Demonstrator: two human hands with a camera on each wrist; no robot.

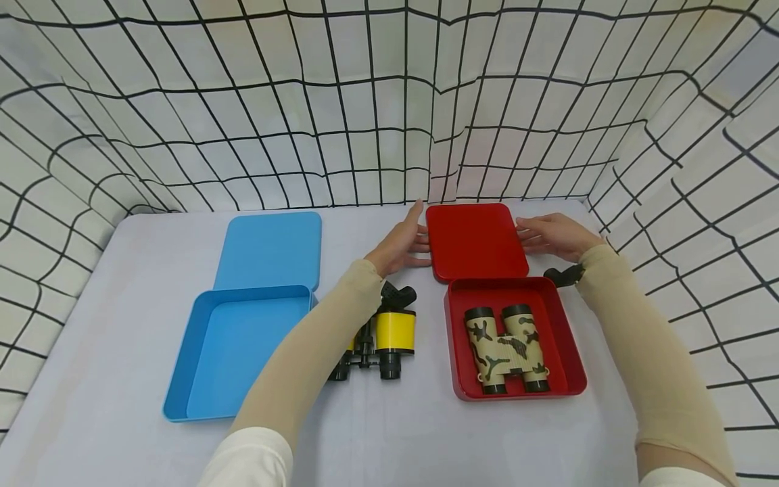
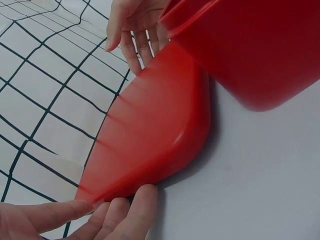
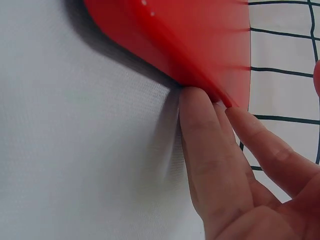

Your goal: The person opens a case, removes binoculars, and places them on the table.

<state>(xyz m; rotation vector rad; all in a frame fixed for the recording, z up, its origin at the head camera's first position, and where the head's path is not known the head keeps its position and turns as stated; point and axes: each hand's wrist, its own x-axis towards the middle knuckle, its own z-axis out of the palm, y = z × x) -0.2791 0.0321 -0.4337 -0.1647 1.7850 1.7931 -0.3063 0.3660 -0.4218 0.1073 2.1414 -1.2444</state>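
Observation:
A red lid lies behind the red box, between the two hands. My left hand touches its left edge with straight fingers; in the left wrist view the thumb is at the lid's corner. On the opposite side, my right hand has its extended fingers against the lid's right edge. Camouflage binoculars lie inside the red box. Yellow and black binoculars lie on the table, partly hidden by the left forearm.
On the left stands an open blue box, its right part hidden by the left arm, with a blue lid behind it. The white table is bordered at the back and sides by black wire mesh before white cloth.

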